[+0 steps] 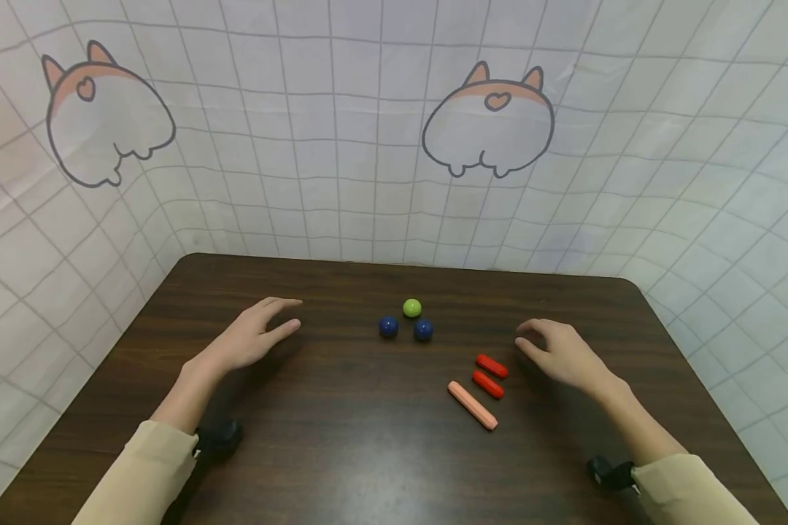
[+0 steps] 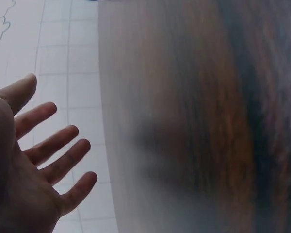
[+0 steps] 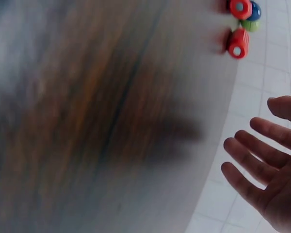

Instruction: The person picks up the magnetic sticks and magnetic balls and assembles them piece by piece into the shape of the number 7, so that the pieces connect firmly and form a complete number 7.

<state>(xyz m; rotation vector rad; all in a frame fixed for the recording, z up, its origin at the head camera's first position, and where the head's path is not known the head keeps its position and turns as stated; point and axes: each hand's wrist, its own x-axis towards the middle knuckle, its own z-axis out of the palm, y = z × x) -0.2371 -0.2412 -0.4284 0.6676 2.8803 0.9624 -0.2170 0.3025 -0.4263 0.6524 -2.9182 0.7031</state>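
My left hand (image 1: 252, 335) hovers over the left part of the table, fingers loosely spread and holding nothing. On the other side my right hand (image 1: 561, 354) is likewise relaxed and holds nothing. Nearest to it lie two short red sticks (image 1: 492, 366), side by side, with pale ends in the right wrist view. A longer salmon-pink stick (image 1: 473, 405) lies in front of them. Farther back, at the middle, a green ball (image 1: 411, 308) sits behind two dark blue balls (image 1: 388, 326). In the left wrist view the left fingers (image 2: 63, 160) are apart, with no object near.
The dark wood-grain table (image 1: 315, 452) has rounded far corners. A white grid-patterned cloth (image 1: 354, 146) with cartoon animal drawings hangs behind and at both sides. Each wrist wears a black strap with a small camera (image 1: 219, 440).
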